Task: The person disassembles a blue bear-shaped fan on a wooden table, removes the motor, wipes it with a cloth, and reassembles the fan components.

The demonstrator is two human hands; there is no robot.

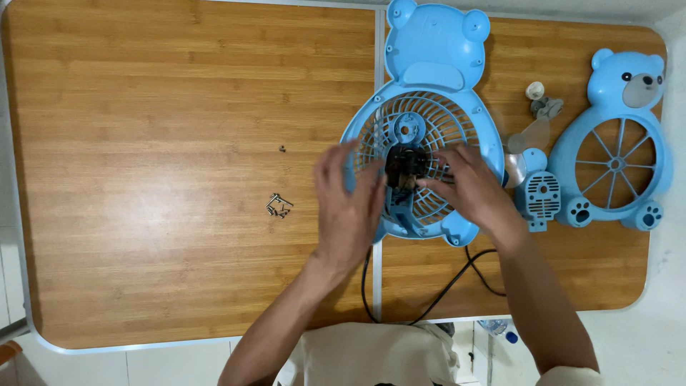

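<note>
Blue bear-shaped plastic fan housing [429, 86] lies mid-bench [179, 107]; both hands, left [348, 211] and right [471, 189], pinch its small black motor [405, 166] at the grille. Seating it seems underway; loose screws [279, 206] lie well apart.

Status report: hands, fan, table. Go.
Left hand and right hand both on the dark motor over the blue fan shell. Loose screws left. Front cover right.

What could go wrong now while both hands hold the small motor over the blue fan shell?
1. The loose screws lie apart on the bare table; a sleeve might scatter them.
2. The black cable hangs off the table edge; a tug could pull the motor from the left hand and right hand.
</note>
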